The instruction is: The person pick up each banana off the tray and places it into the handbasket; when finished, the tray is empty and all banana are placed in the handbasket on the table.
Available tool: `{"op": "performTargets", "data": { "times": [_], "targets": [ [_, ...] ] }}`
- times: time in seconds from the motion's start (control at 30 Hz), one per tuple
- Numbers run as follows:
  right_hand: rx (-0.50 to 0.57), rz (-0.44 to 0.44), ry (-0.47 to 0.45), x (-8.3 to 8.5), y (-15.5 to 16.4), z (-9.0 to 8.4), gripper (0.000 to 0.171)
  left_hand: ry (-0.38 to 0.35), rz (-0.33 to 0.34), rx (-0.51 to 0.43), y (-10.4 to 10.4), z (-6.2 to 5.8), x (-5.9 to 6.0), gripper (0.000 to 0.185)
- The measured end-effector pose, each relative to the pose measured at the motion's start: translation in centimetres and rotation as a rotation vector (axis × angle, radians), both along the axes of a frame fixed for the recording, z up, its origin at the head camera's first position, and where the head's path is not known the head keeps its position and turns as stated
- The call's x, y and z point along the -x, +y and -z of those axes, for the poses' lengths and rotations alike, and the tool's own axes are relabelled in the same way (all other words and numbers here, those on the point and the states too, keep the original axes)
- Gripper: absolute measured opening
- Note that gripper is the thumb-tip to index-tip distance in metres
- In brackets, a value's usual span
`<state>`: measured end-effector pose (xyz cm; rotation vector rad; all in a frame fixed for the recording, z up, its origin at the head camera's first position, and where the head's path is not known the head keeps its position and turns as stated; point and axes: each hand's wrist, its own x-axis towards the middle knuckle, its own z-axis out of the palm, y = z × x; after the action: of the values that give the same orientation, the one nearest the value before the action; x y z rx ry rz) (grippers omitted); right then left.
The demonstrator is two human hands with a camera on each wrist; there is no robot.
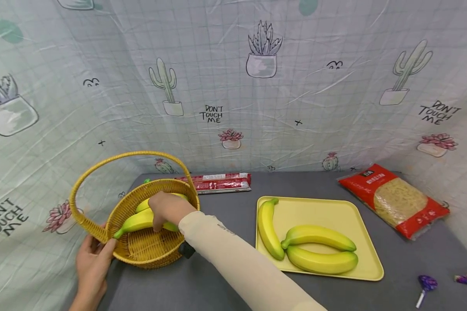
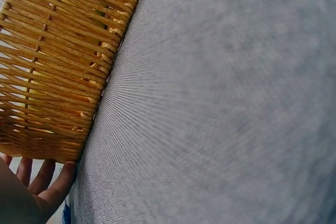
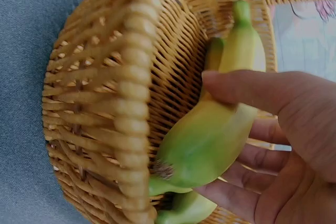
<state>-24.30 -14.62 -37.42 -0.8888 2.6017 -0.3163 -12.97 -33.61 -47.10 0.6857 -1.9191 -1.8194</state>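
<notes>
While inside the basket (image 1: 148, 255), a banana (image 1: 138, 222) lies between curled fingers (image 3: 247, 90).

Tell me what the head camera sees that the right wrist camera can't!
Only the head view shows the yellow tray holding three bananas, the red packet, the left hand on the basket's rim and the purple candies. Only the right wrist view shows the fingers curled round the banana up close. Both show the wicker basket, the right hand and its banana.
</notes>
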Motion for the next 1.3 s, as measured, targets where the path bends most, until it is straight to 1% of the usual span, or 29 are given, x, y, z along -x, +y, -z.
{"op": "performTargets", "data": {
  "times": [0.17,0.33,0.43,0.6,0.7,0.83,0.97,1.1,1.3],
  "targets": [
    [-0.023,0.017,0.045,-0.4,-0.5,0.3,0.029,0.019,-0.006,0.001,0.2,0.1,0.1,0.053],
    [-0.029,0.010,0.071,-0.2,-0.2,0.5,0.031,0.041,0.003,-0.016,0.1,0.1,0.1,0.052],
    [-0.037,0.007,0.098,0.0,-0.1,0.5,0.029,0.045,0.014,-0.009,0.0,0.1,0.1,0.052],
    [-0.117,-0.001,0.157,-0.2,-0.5,0.6,0.030,0.024,0.000,-0.009,0.2,0.0,0.0,0.053],
    [-0.160,-0.003,0.185,-0.2,-0.8,0.6,0.034,0.014,0.006,-0.008,0.2,0.0,-0.1,0.054],
    [-0.179,-0.001,0.195,-0.2,-0.6,0.6,0.036,0.002,0.008,-0.004,0.1,0.0,0.1,0.054],
    [-0.181,-0.015,0.197,0.0,0.1,0.5,0.037,0.009,-0.001,-0.002,0.2,-0.1,0.3,0.053],
    [-0.188,-0.039,0.207,0.0,0.7,0.3,0.036,0.007,-0.007,-0.022,0.1,-0.1,0.2,0.052],
    [-0.179,-0.072,0.218,-0.3,1.6,-0.1,0.033,0.008,0.003,-0.047,-0.1,0.0,0.1,0.054]
  ]
}}
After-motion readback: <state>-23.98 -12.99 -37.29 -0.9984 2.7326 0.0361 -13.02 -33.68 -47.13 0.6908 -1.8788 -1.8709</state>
